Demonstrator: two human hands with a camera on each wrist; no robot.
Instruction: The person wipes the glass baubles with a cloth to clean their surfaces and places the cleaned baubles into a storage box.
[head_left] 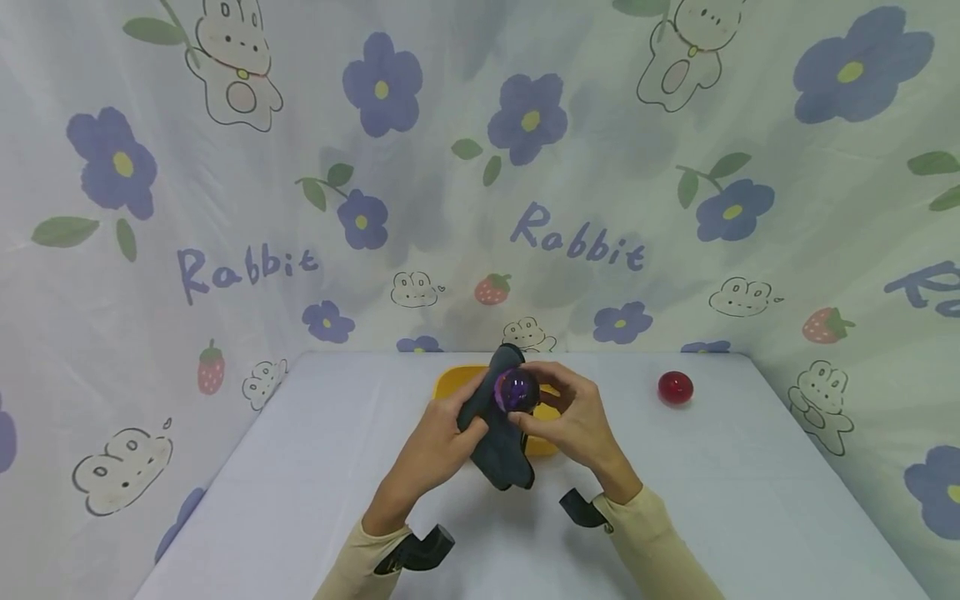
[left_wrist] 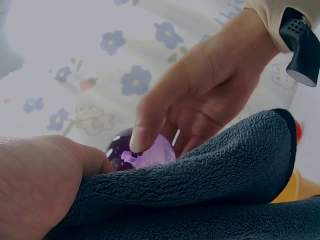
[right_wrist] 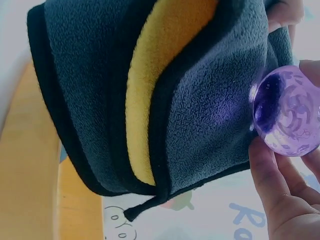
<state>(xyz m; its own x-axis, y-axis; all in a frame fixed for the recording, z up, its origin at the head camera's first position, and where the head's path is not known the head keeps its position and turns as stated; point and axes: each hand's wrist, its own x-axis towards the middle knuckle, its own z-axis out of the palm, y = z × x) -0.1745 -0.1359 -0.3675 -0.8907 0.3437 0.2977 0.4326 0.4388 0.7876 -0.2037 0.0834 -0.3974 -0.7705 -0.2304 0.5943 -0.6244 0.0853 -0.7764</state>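
A clear purple ball is pinched between the thumb and fingers of my right hand. It sits against a folded dark grey-blue cloth with black edging, which my left hand grips from the left side. In the right wrist view the cloth shows a yellow underside between its folds, and the purple ball lies right at its surface. From the left wrist, the right thumb presses on top of the purple ball behind the cloth's upper fold.
Behind and below the hands stands a yellow container, partly hidden by the cloth. A red ball rests on the white table to the right. A curtain with flowers and rabbits hangs at the back and sides.
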